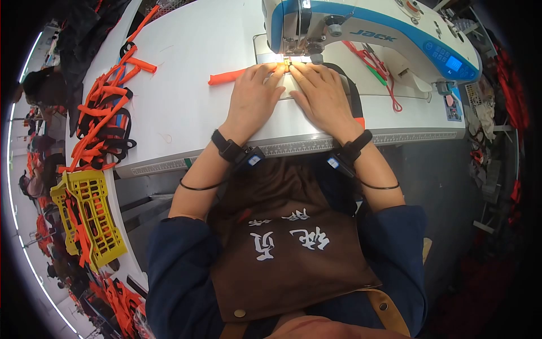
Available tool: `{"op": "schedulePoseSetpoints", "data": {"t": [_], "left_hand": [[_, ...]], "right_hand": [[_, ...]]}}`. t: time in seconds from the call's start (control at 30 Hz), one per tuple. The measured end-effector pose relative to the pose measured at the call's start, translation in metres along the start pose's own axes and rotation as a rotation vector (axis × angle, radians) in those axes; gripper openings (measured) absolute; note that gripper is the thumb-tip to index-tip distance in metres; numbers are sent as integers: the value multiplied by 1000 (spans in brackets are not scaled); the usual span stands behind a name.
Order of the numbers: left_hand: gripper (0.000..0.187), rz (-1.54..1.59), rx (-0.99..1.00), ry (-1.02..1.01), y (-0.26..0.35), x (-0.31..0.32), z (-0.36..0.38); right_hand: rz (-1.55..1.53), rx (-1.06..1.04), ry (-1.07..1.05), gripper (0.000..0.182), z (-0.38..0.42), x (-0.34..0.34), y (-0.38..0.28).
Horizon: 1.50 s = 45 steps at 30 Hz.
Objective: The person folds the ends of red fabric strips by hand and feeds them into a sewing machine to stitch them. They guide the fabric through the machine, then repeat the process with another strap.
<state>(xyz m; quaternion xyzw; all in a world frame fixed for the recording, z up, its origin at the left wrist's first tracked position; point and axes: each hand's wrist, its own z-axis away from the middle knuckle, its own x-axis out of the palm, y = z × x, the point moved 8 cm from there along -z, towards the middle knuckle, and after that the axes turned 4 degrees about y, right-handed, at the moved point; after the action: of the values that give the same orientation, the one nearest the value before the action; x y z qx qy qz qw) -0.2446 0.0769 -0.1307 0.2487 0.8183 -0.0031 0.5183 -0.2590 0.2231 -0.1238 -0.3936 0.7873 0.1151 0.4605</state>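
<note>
At the needle of a white and blue sewing machine, both my hands are close together under the lamp. My left hand is closed, its fingertips pressing an orange fabric strip that sticks out to the left. My right hand has its fingertips closed on the work just right of the needle. From beneath it a black strap curves toward the table's front edge, with an orange piece by the wrist. A small yellowish piece shows between the fingertips. The exact join is hidden by the fingers.
A tangled pile of orange strips and black straps lies on the left of the white table. Below it stands a yellow plastic basket. Red-handled scissors and a green-handled tool lie under the machine arm. A ruler strip edges the table.
</note>
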Motion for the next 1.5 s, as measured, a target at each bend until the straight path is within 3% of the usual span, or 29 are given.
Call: {"op": "schedulePoseSetpoints", "data": {"t": [0.8, 1.5], "left_hand": [[47, 8, 12, -2, -3, 1, -2], [60, -22, 11, -43, -7, 2, -9]], "right_hand": [[-22, 35, -37, 54, 1, 4, 4], [-19, 43, -37, 52, -5, 9, 12]]}}
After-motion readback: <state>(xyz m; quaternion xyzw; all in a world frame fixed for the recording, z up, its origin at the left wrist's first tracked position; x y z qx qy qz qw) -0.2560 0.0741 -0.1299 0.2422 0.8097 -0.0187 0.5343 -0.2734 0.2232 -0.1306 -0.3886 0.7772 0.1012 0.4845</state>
